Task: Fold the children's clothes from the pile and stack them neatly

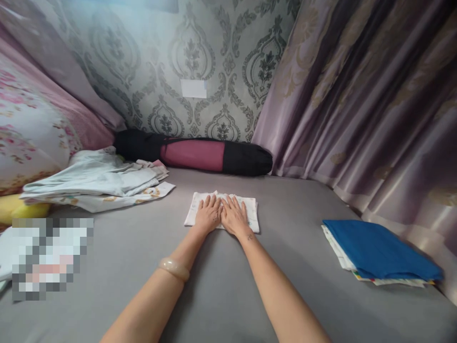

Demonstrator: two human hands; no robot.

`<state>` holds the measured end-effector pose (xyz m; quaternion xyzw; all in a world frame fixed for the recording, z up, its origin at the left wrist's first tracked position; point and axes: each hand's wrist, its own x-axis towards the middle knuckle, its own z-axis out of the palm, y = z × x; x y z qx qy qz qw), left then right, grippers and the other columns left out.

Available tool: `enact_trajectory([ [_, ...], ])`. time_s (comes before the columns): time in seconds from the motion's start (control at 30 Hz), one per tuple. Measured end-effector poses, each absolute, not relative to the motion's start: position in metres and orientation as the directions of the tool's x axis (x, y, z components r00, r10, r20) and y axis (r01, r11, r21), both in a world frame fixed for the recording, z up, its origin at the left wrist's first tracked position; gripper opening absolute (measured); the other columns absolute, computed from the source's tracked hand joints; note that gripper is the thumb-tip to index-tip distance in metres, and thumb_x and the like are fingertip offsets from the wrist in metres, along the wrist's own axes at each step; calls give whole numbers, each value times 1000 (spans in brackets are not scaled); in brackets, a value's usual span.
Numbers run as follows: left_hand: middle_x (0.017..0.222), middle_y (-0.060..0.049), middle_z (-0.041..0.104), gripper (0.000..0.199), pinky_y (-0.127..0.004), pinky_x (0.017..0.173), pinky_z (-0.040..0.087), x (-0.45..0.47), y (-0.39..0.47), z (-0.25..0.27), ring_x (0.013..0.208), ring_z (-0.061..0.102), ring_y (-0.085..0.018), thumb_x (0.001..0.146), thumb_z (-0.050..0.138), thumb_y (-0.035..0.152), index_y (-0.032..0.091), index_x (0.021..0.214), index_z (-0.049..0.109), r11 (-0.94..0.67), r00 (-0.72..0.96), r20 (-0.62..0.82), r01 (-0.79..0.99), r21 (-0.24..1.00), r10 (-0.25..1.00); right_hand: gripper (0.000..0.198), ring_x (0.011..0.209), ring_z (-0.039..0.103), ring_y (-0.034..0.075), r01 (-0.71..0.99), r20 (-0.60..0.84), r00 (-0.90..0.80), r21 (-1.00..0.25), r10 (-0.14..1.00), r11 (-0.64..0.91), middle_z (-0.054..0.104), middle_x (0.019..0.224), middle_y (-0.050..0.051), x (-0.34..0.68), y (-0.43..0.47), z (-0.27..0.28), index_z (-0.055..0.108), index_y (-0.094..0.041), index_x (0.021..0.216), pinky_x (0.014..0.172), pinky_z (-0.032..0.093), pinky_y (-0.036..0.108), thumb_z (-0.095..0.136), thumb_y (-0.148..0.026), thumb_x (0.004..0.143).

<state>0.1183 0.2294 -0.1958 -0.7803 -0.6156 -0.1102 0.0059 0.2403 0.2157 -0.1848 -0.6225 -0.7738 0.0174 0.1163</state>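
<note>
Both palms press on a folded white cloth (253, 216) with a faint print, lying flat on the grey bed sheet (285, 209). My left hand (209, 213) is spread over its left-middle part, fingers stretched forward. Beside it, thumbs touching or nearly so, my right hand (233, 214) lies flat with its fingers apart. Neither hand grips anything. The palms hide the middle of the cloth; its side edges show. A pale bangle (173, 269) circles my left forearm.
A loose pile of light clothes (100, 176) lies at the left, near a yellow item (21, 208). At the right is a folded stack with a blue cloth (382, 250) on top. A black and maroon long bag (193, 154) rests along the wall, beside the curtain (321, 95).
</note>
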Motion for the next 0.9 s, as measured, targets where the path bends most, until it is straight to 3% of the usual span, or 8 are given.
enact_trajectory([
  [0.23,149,-10,38,50,-48,112,26,113,231,-197,139,32,-29,98,26,37,18,141,42,-251,218,211,957,144,953,51,142,20,22,957,188,-190,-183,963,225,31,153,3,241,215,-183,37,-23,145,114,8,46,26,-32,97],
  [0.5,148,-11,41,52,-52,114,17,104,231,-200,140,29,-29,97,26,43,21,141,43,-206,160,330,972,110,930,52,143,16,26,979,190,-78,-172,979,111,27,155,5,251,212,-179,35,-24,146,114,5,50,31,-36,96],
  [0.9,150,-13,37,55,-55,111,20,107,229,-203,138,31,-33,96,29,50,23,142,41,-182,155,221,977,109,963,52,141,19,29,984,182,-68,-152,981,96,26,155,6,249,207,-181,38,-26,144,111,9,53,30,-44,96],
])
